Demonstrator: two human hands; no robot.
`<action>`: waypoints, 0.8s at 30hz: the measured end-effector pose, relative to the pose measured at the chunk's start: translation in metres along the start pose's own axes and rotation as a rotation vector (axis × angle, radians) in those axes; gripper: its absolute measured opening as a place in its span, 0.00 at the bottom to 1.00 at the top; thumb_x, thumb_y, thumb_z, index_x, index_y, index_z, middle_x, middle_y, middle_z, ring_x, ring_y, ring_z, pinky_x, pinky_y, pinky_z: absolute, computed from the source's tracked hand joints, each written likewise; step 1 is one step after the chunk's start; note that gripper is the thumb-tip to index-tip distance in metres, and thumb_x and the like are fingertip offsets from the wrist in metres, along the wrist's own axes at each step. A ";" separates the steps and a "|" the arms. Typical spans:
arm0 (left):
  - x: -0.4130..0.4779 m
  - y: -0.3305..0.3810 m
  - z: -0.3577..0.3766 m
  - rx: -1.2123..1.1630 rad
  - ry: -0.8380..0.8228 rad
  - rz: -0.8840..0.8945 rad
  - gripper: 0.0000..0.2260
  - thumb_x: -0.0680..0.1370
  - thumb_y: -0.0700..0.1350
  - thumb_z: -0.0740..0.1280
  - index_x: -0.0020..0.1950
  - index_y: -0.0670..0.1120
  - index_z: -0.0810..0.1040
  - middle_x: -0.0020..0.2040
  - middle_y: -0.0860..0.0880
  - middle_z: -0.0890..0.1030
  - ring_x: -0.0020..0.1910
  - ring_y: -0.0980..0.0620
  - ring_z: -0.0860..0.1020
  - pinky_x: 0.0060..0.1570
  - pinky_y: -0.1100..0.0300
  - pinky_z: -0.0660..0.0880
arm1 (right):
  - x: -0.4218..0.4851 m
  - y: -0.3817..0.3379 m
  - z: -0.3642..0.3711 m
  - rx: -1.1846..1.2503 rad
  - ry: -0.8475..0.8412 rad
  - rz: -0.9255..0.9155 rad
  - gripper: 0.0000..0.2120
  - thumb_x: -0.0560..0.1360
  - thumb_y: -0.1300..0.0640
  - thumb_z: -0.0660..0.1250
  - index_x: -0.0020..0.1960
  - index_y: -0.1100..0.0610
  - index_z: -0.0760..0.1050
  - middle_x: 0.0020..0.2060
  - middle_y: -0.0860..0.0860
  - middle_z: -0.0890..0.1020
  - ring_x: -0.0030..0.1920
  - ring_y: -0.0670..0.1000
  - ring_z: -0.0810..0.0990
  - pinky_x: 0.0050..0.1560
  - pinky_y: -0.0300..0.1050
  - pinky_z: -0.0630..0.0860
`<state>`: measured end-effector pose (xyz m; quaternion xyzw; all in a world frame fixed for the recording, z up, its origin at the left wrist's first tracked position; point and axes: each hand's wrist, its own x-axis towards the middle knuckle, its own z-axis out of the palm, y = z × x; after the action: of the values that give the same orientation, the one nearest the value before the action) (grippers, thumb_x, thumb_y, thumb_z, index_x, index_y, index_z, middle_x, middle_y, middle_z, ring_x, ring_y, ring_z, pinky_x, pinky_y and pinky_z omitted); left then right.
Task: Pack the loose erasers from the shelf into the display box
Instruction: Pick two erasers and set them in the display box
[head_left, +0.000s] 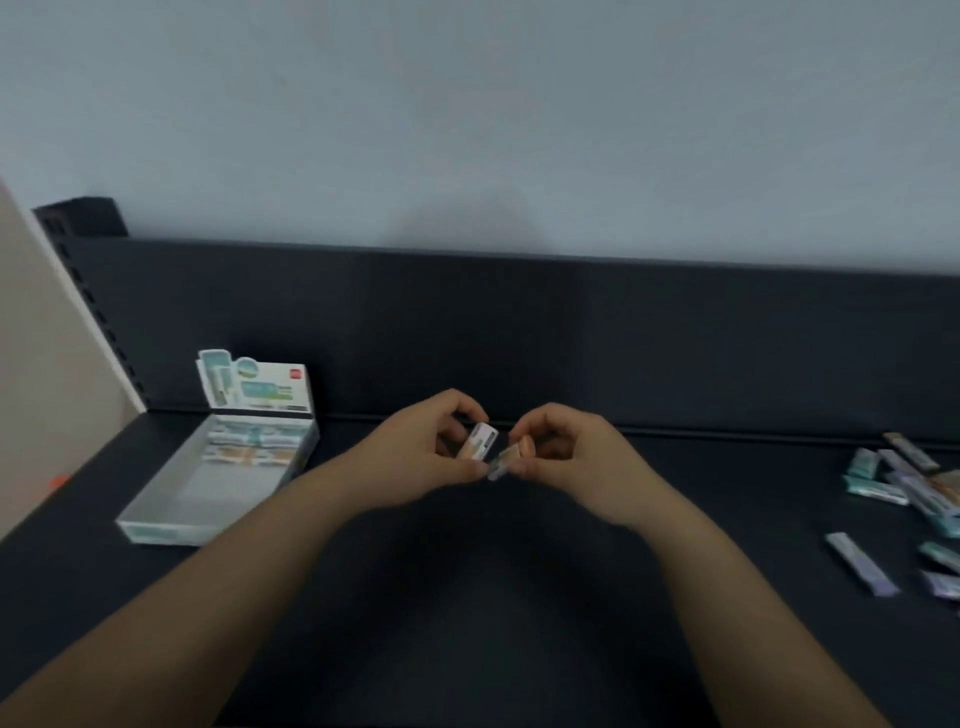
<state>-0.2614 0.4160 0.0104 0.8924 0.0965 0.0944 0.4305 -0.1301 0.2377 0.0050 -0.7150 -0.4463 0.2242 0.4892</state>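
The dark shelf (467, 597) runs across the whole view, below a pale wall. At its left end stands the open display box (156, 531), header card upright at the back. Only its far part holds rows of packed erasers (254, 447), and the near half shows bare floor, so I judge the packing well short of done. Well apart, at the right edge, a scatter of loose erasers (901, 483) still lies on the shelf, waiting to be moved. Between the two, above the shelf, the left hand (421, 457) curls its fingers round a pale sleeved eraser (479, 441). The right hand (566, 457) pinches a second, orange-tipped eraser (508, 458) just beside it. Both are blurred, so I cannot tell whether they touch.
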 end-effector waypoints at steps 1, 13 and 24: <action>-0.004 -0.008 -0.012 0.001 -0.005 0.001 0.18 0.68 0.50 0.76 0.52 0.61 0.72 0.45 0.56 0.82 0.41 0.57 0.82 0.41 0.61 0.77 | 0.006 -0.004 0.014 0.022 0.013 0.003 0.11 0.70 0.58 0.75 0.49 0.50 0.78 0.45 0.51 0.84 0.48 0.52 0.84 0.54 0.54 0.81; -0.051 -0.084 -0.120 -0.146 -0.012 -0.029 0.12 0.73 0.45 0.73 0.50 0.54 0.73 0.48 0.44 0.79 0.39 0.50 0.83 0.35 0.58 0.80 | 0.043 -0.047 0.140 -0.121 0.068 0.006 0.11 0.73 0.63 0.71 0.53 0.53 0.81 0.48 0.49 0.80 0.47 0.45 0.81 0.50 0.37 0.78; -0.105 -0.139 -0.181 -0.077 -0.029 -0.147 0.20 0.71 0.45 0.75 0.62 0.56 0.78 0.47 0.59 0.82 0.45 0.65 0.80 0.41 0.76 0.72 | 0.068 -0.078 0.210 -0.161 0.068 0.021 0.12 0.72 0.61 0.72 0.54 0.52 0.82 0.50 0.46 0.79 0.49 0.43 0.81 0.54 0.42 0.79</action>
<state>-0.4211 0.6095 0.0029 0.8670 0.1518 0.0530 0.4716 -0.2877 0.4100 -0.0055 -0.7639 -0.4383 0.1686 0.4427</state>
